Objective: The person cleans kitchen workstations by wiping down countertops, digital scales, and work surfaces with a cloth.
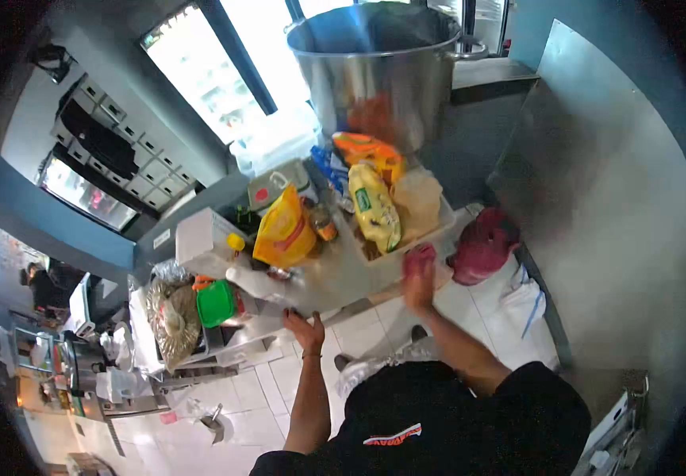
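Leans over a long, pale-grey work counter (328,279) crossing the centre, facing a huge, round steel pot (374,89) at top centre. Has a rectangular, translucent plastic tub (440,236) right of centre, beside a bulging dark-red bag (484,247). Spreads the left hand (306,331) at the near edge, fingers apart, holding nothing visible. Clasps a crumpled dark-pink cloth (420,259) with the right hand (418,290), clearly the nearer, fingers seemingly together on it, directly beyond the wrist towards the tub; cannot tell its long axis.
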The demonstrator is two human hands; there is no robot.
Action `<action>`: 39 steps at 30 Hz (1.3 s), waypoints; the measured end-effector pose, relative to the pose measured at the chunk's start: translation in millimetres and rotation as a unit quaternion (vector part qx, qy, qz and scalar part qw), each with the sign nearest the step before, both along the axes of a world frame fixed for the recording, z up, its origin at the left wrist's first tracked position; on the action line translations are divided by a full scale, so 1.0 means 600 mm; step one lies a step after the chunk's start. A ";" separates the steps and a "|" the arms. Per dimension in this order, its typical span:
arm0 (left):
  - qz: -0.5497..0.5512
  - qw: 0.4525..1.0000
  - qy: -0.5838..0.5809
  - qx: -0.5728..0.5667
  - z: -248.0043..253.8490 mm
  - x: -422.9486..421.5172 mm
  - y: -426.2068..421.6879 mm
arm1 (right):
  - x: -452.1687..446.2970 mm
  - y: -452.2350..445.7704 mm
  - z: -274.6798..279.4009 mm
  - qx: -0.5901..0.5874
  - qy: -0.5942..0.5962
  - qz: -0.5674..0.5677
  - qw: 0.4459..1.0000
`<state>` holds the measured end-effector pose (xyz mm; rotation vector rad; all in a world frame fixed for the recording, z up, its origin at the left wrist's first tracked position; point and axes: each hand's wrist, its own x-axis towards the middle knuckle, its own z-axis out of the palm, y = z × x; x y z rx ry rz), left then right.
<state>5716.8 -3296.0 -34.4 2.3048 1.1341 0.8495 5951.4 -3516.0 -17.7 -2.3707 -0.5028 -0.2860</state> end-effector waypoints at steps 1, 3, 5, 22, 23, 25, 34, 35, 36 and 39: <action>-0.013 0.999 -0.053 0.002 -0.037 -0.004 0.009 | -0.011 0.011 0.008 -0.030 0.028 0.083 0.996; -0.024 0.995 0.006 0.095 -0.060 -0.014 0.024 | -0.048 0.039 0.000 0.001 0.019 0.193 0.981; -0.010 0.998 0.037 0.050 -0.045 -0.007 0.020 | -0.074 0.084 -0.089 -0.025 0.088 0.241 0.966; 0.012 0.988 0.152 -0.010 -0.007 -0.006 0.005 | 0.045 -0.062 0.034 0.019 0.078 0.274 0.958; 0.024 0.992 0.123 0.013 0.009 0.003 -0.003 | 0.050 -0.068 0.039 0.004 0.075 0.293 0.953; 0.031 0.991 0.119 0.055 -0.010 -0.001 -0.003 | 0.056 -0.080 0.062 -0.019 0.079 0.248 0.965; 0.033 0.997 0.069 0.012 0.023 -0.009 -0.014 | -0.007 0.004 0.025 -0.060 0.033 0.329 0.942; 0.041 0.997 0.062 0.011 0.021 -0.018 -0.008 | -0.036 0.032 0.029 -0.065 0.026 0.346 0.936; 0.008 0.999 0.052 -0.002 0.020 -0.032 -0.001 | -0.068 0.062 0.034 -0.068 0.020 0.362 0.929; -0.096 0.984 0.016 -0.146 0.053 -0.084 0.028 | -0.174 0.161 0.042 -0.070 -0.019 0.379 0.922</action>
